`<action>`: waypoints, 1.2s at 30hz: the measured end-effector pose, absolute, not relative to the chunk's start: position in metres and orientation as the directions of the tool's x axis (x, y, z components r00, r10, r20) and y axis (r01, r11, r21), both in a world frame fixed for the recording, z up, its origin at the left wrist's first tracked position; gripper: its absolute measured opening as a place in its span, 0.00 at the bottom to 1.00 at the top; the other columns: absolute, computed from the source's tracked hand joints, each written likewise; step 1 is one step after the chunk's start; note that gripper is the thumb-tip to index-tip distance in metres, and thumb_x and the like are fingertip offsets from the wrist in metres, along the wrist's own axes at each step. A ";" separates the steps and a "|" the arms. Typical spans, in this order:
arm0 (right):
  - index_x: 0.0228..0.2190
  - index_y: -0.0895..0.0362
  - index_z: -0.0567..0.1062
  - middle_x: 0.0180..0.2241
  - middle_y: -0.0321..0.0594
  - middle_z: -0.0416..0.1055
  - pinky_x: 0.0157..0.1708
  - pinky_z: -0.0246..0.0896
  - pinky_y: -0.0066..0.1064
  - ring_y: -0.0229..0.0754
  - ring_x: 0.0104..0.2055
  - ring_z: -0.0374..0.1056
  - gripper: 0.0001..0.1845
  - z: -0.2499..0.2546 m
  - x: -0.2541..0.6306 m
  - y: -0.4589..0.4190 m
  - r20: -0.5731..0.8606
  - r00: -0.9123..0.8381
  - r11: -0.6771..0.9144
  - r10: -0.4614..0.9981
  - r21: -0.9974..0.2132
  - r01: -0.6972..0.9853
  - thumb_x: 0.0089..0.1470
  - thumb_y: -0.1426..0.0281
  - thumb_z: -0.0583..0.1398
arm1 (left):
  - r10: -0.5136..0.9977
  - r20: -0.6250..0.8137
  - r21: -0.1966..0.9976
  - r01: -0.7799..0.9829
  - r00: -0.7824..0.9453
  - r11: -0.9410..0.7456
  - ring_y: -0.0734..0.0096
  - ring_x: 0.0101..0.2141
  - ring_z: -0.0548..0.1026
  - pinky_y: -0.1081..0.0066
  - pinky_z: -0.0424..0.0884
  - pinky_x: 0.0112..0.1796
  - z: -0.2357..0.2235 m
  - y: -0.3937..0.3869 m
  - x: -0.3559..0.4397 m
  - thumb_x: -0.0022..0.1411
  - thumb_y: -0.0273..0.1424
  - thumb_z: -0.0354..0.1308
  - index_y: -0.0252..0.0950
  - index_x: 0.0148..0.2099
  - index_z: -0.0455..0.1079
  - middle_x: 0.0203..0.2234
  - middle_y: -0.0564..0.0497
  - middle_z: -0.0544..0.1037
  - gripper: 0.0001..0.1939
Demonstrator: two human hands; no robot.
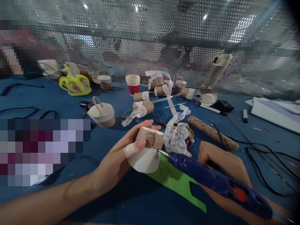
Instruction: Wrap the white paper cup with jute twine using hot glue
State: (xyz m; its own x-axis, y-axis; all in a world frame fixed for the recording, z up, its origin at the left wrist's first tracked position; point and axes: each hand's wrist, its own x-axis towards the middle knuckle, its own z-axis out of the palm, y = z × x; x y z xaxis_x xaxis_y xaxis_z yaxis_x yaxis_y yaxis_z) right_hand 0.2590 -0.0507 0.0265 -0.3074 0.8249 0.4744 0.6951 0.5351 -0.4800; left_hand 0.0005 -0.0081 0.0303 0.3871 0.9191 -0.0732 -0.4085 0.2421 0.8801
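Note:
My left hand (126, 147) is wrapped round a white paper cup (145, 161), held tilted with its narrower end up. Brown twine (153, 137) covers the cup's upper part, and the lower part is bare white. A bandage-like strip circles the left thumb. My right hand (222, 162) grips a blue glue gun (199, 170); its metal tip meets the cup at the lower edge of the twine. Below the cup lies a green sheet (180, 187) with a notch cut from its side. White lace (179, 137) spreads just behind the glue gun's nozzle.
Several twine-and-lace cups, such as a handled one (103, 115), stand or lie across the blue table. Farther back are red-and-white stacked cups (132, 84), a yellow basket-like piece (75, 85) and a bottle (215, 73). A twine roll (213, 132) and black cords (260, 175) lie right.

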 end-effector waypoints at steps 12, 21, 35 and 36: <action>0.24 0.53 0.59 0.23 0.28 0.58 0.22 0.48 0.25 0.32 0.22 0.55 0.15 0.024 0.261 -0.048 0.488 -0.332 0.561 0.807 -0.461 0.687 0.53 0.78 0.60 | 0.933 -0.115 0.849 -0.454 0.341 0.270 0.52 0.60 0.71 0.69 0.71 0.48 0.030 -0.009 0.000 0.65 0.37 0.58 0.45 0.57 0.77 0.56 0.54 0.79 0.19; 0.25 0.52 0.58 0.22 0.27 0.58 0.20 0.47 0.26 0.32 0.20 0.54 0.14 0.024 0.259 -0.049 0.464 -0.342 0.558 0.817 -0.482 0.676 0.45 0.76 0.60 | 0.919 -0.160 0.810 -0.483 0.362 0.331 0.57 0.51 0.78 0.69 0.73 0.45 0.031 -0.008 -0.001 0.67 0.38 0.55 0.42 0.59 0.75 0.50 0.51 0.83 0.21; 0.24 0.53 0.59 0.22 0.27 0.57 0.21 0.47 0.25 0.32 0.21 0.56 0.14 0.021 0.260 -0.049 0.488 -0.303 0.549 0.819 -0.511 0.661 0.53 0.76 0.60 | 0.908 -0.228 0.784 -0.487 0.351 0.385 0.56 0.52 0.78 0.69 0.73 0.44 0.033 -0.004 0.001 0.62 0.38 0.63 0.40 0.60 0.73 0.50 0.48 0.83 0.24; 0.24 0.53 0.59 0.23 0.28 0.57 0.22 0.48 0.25 0.32 0.22 0.56 0.15 0.021 0.260 -0.049 0.494 -0.304 0.555 0.814 -0.512 0.655 0.54 0.76 0.60 | 0.907 -0.235 0.789 -0.476 0.350 0.388 0.56 0.51 0.78 0.69 0.73 0.45 0.033 -0.004 0.002 0.62 0.37 0.63 0.40 0.60 0.73 0.50 0.48 0.83 0.24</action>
State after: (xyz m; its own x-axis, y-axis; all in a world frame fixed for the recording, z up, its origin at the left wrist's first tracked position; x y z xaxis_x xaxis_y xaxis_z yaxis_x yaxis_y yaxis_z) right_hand 0.2597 -0.0490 0.0213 -0.3041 0.8145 0.4941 0.6552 0.5553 -0.5121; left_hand 0.0018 -0.0044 0.0327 0.3496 0.9069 -0.2351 -0.4764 0.3881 0.7889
